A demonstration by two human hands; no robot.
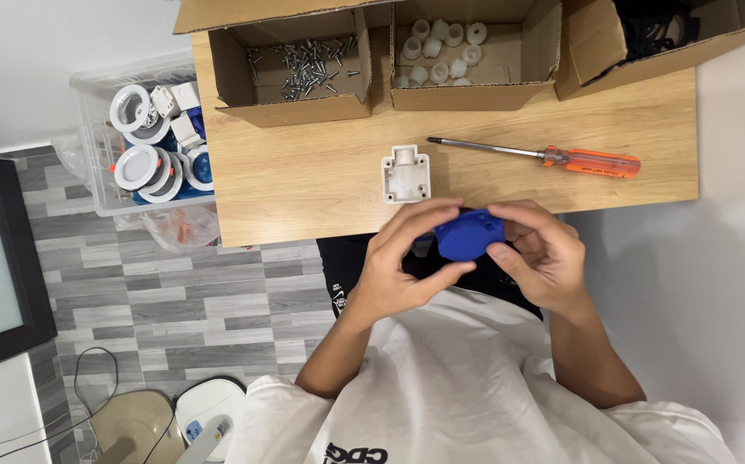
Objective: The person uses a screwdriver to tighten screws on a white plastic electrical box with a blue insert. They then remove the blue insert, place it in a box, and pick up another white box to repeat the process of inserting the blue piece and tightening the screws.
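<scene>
Both hands are gripping a blue plastic part (469,235) between them: the left hand (400,262) is closing round one end, the right hand (540,253) pinching the other. It looks light, rigid, best held by its edges. A white housing (406,173) is lying on the bench (303,189) just beyond the left hand's fingertips.

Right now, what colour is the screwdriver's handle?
The screwdriver handle is clear orange, seen best in the head view.

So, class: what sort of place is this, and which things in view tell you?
Probably a small home assembly bench. A wooden table carries cardboard boxes sorted by part, one of screws and one of white caps, with a screwdriver nearby, while both hands hold a blue plastic part.
</scene>
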